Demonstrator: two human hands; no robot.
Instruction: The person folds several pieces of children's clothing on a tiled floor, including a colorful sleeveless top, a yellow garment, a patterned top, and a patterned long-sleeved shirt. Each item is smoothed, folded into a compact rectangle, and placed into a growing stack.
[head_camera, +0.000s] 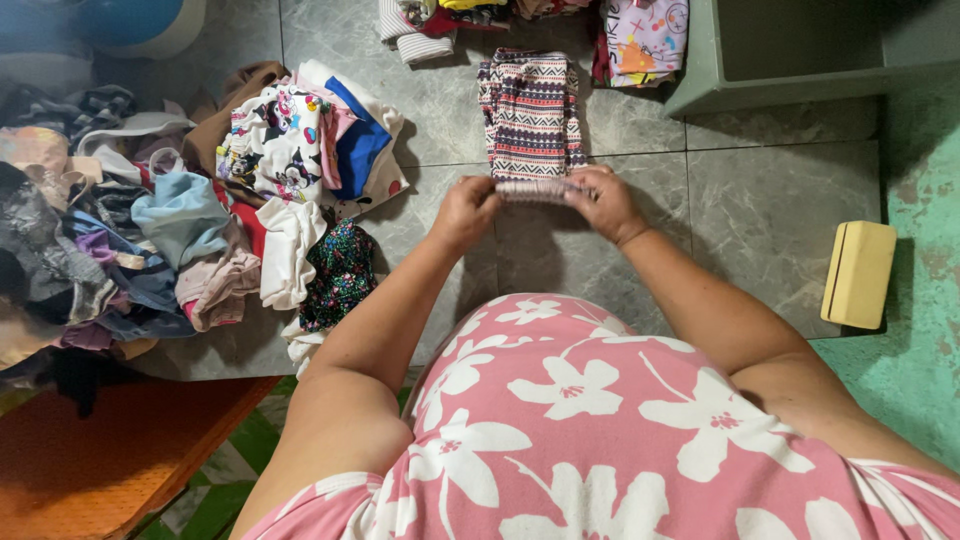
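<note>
Pinching the near hem of the patterned garment (530, 115), the left hand (466, 210) and right hand (603, 200) each have a closed grip on one end of that edge, so the step looks like a fold, best done by keeping the hem taut and level and matching the corners squarely. That striped, zigzag-printed piece lies flat on the grey tiled floor (770, 210), its long axis running away from the person, near end at the hands, beside the loose clothes heap (180, 210).
</note>
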